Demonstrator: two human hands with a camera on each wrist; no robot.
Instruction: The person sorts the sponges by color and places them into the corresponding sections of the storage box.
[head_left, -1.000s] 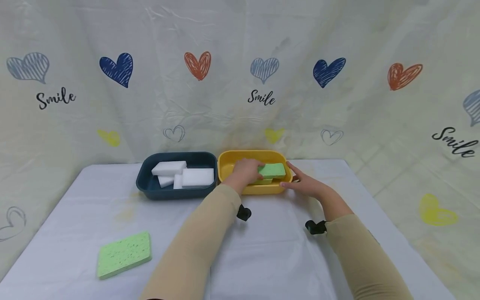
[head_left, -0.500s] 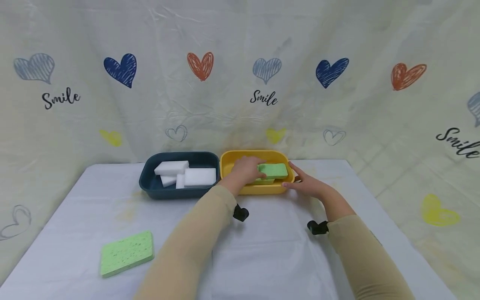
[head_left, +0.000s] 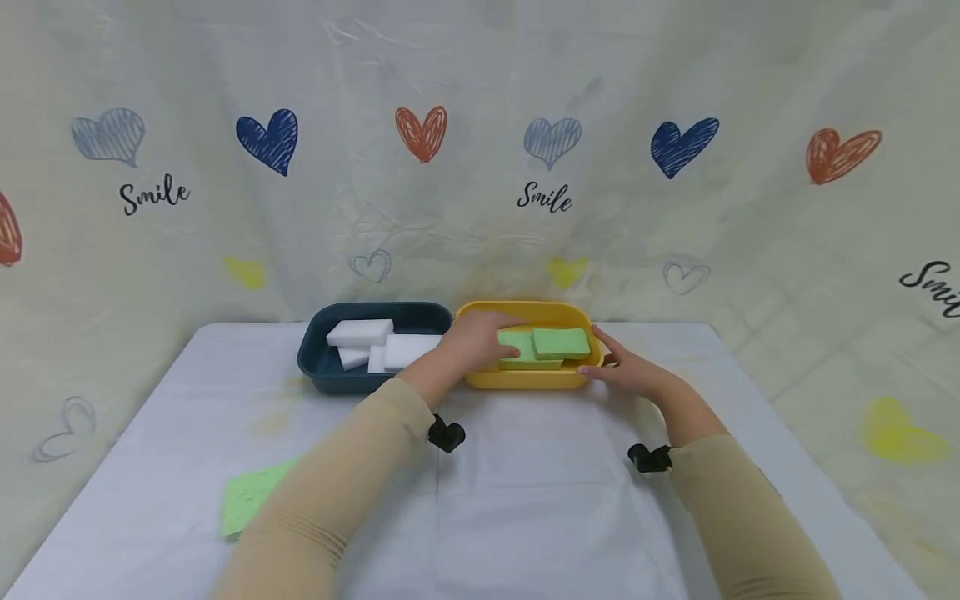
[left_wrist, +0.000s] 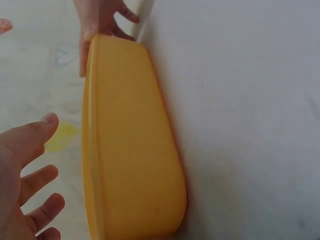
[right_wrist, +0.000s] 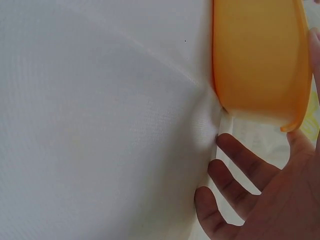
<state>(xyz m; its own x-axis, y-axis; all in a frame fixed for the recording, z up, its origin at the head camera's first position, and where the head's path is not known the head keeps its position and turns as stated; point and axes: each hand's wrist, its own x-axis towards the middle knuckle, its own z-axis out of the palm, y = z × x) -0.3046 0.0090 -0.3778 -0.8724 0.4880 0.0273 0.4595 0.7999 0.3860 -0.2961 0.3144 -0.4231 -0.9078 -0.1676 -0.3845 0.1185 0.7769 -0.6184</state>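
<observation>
Over the left part of the yellow bin (head_left: 525, 380), my left hand (head_left: 472, 340) hovers with fingers spread and holds nothing. Inside the bin lie green sponges, one upper sponge (head_left: 561, 343) overlapping a lower sponge (head_left: 528, 354). The left wrist view shows the left hand (left_wrist: 25, 180) apart from the bin's side (left_wrist: 135, 135), fingers loosely bent. My right hand (head_left: 633, 372) rests against the bin's right end, thumb near the front corner. In the right wrist view, the right hand (right_wrist: 270, 195) touches the bin's rim with a fingertip; other fingers stretch out below, off the bin.
Left of the yellow bin stands a dark blue bin (head_left: 318, 377) with several white sponges (head_left: 360, 333) in it. Another green sponge (head_left: 251, 496) lies on the white-covered table (head_left: 517, 500), partly behind my left sleeve. A cloth printed with hearts (head_left: 480, 167) hangs behind.
My left hand lets go of the upper green sponge and shifts left, uncovering more of the lower one. The right hand stays at the bin's end. The head view has turned slightly left.
</observation>
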